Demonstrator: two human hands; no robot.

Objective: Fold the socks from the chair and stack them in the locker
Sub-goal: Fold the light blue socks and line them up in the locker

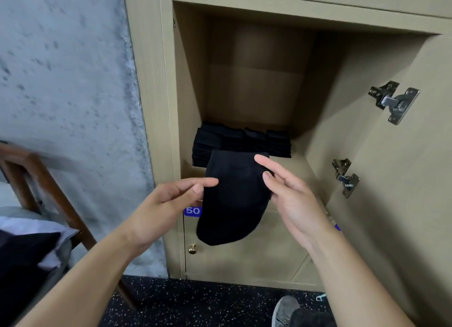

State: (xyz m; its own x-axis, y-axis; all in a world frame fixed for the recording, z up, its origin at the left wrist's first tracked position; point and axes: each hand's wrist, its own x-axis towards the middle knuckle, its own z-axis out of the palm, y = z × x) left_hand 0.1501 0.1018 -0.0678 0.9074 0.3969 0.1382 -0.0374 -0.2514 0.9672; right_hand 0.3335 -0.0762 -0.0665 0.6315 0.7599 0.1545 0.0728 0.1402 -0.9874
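Observation:
A black sock (232,199) hangs in front of the open locker (254,82), held between both hands. My left hand (168,204) pinches its left edge with thumb and forefinger. My right hand (291,192) grips its right edge, forefinger stretched over the top. Inside the locker, folded black socks (242,141) lie stacked in rows on the shelf. The wooden chair (49,180) stands at the left, with dark and white cloth (27,243) on its seat.
The locker door (396,167) stands open at the right, with two metal hinges (393,101). Below is a shut door marked 50 (192,210) with a brass knob (192,249). A grey wall is at the left. My grey shoe (285,312) rests on the dark speckled floor.

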